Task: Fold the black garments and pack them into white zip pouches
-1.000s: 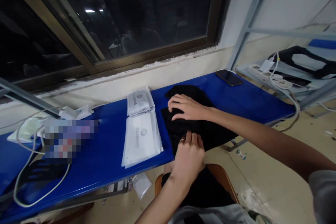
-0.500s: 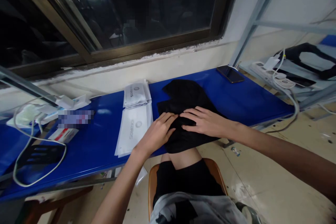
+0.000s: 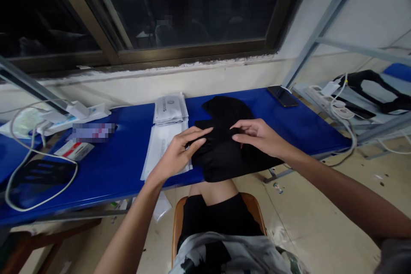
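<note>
A black cloth garment lies partly folded on the blue table in front of me, its near edge at the table's front. Over its left side is my left hand, thumb and fingers apart, with black cloth showing between them. My right hand is at the garment's right part, fingers bent and a gap between thumb and fingertips. Whether either hand touches the cloth is hard to make out. Left of the garment, white printed plastic bags lie in two stacks, the nearer one partly behind my left hand.
The blue table runs below a window. A phone lies at its far right corner. To the left are a power strip, a looped white cable, a red-and-white box and a black slotted object.
Both hands were flat on the garment close together. They have moved apart, left hand leftward and right hand rightward, with thumbs now separated from fingers. The camera view has shifted slightly.
</note>
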`<state>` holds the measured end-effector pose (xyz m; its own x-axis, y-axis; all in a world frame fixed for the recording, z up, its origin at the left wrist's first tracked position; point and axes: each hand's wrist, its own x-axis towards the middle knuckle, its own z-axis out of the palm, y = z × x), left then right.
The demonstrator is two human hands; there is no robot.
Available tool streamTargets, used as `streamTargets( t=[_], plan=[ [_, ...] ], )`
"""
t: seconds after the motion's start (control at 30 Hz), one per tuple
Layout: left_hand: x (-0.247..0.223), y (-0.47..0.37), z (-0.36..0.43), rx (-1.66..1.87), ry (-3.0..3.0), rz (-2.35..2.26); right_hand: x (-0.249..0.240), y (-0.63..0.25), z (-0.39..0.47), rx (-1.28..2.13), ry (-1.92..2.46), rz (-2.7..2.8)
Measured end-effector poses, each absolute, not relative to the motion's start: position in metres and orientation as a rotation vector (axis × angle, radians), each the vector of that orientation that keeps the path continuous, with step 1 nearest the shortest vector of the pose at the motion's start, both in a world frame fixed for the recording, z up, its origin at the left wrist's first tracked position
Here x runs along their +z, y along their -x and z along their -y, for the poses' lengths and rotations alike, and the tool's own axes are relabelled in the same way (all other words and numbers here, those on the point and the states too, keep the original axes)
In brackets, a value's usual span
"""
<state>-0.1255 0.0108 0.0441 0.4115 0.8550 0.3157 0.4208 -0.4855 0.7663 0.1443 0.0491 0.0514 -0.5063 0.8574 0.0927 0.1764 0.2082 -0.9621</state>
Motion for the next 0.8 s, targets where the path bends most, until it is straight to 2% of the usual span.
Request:
streamTargets(
  t=[0.17, 0.33, 0.6, 0.8],
  plan=[
    [0.04, 0.132, -0.012, 0.993, -1.869, -1.013, 0.048, -0.138, -0.05, 1.423, 0.993, 1.77],
    [0.034, 0.126, -0.01, 1.005, -1.979, -0.856, 0.046, -0.142, -0.062, 1.335, 0.951, 1.836],
    [0.018, 0.124, -0.021, 1.366, -1.536, -1.156, 0.05, -0.146, -0.064, 1.056, 0.733, 2.163],
    [0.043, 0.111, -0.015, 1.25, -1.69, -1.142, 0.062, -0.146, -0.057, 1.075, 0.755, 2.222]
  ],
)
